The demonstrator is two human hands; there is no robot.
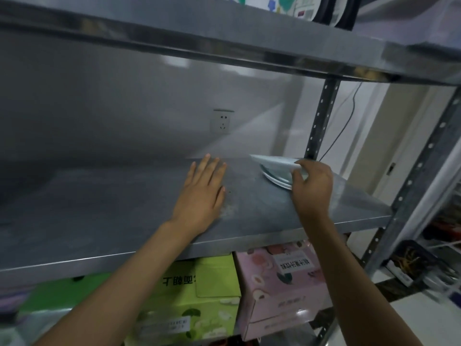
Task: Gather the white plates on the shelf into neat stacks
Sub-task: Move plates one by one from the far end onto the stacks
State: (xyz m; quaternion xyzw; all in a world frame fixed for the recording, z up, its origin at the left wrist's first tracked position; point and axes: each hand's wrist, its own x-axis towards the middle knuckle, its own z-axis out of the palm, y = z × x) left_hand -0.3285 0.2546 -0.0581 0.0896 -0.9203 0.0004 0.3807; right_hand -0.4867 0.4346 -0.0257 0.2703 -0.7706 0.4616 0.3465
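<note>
While a green box [189, 303] and a pink box [282, 290] sit on the level below and a wall socket [222, 121] shows behind, nothing lies between the two hands on the grey metal shelf [112, 221], whose perforated upright [321, 116] stands at the back right. Toward that right rear corner rests a small stack of white plates [275, 174], blurred. The left hand [202, 193] lies flat, fingers straight, palm on the shelf; the right hand [313, 186] pinches the top plate [272, 161] at its near rim, tilting it above the stack.
</note>
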